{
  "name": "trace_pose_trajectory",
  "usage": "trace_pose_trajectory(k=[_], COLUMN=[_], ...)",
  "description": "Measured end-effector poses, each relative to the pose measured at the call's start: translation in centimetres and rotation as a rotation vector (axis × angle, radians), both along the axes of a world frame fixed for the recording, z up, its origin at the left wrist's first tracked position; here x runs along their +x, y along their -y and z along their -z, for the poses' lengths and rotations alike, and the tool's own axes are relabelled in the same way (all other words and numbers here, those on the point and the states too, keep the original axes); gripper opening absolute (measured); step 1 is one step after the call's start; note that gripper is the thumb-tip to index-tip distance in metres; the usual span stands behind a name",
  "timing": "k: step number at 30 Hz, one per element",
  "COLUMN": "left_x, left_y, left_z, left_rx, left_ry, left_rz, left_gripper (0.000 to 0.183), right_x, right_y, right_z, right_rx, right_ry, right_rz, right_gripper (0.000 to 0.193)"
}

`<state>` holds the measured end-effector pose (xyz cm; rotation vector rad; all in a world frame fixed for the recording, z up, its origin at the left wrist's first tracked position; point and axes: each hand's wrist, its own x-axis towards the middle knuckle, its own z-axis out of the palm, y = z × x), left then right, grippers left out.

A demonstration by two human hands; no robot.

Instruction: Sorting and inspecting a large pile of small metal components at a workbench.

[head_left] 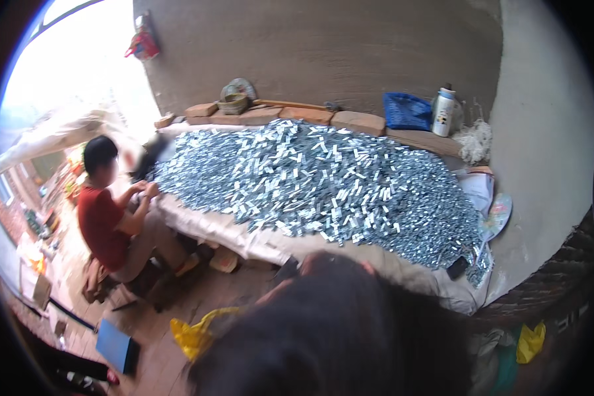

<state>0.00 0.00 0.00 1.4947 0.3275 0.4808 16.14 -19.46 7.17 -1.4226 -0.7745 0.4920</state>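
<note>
Neither of my hands can be made out. A large mass of dark hair (336, 330) fills the lower middle and hides what lies behind it. Slivers of skin show at its upper edge, but whose they are I cannot tell. Beyond it, a wide heap of small, shiny, flat metal-looking pieces (323, 178) is spread over a raised platform with a pale cloth edge (270, 244). At the heap's left end sits a person in a red shirt (102, 228). That person's hands (146, 190) are held close together at the platform's edge; anything in them is too small to name.
Bricks (307, 115) line the back, with a small basket (233, 103), a blue mesh basket (406, 111) and a white bottle (443, 112). A hand fan (498, 214) and a black object (457, 267) lie at right. Yellow bag (195, 338) and blue box (114, 346) are below left.
</note>
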Motion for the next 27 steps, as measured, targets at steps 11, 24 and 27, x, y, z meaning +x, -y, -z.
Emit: trace_pose_trajectory(k=[11,24,27], left_x=[2.3,2.7,2.4], left_y=[7.4,7.9,7.9], left_z=[-9.7,-8.8,-8.3], left_rx=[0.066,-0.073,-0.069], left_ry=[-0.112,0.033,0.092], left_rz=[0.001,-0.045,-0.060], left_gripper=[0.010,0.012,0.012], right_x=[-2.3,-2.2,-2.8], right_y=[1.4,1.0,0.8], right_z=[-3.6,-1.4,-2.2], right_rx=[-0.050,0.241,0.263], right_ry=[-0.200,-0.454,-0.391], right_rz=[-0.022,-0.095,-0.074], right_gripper=[0.013,0.013,0.015])
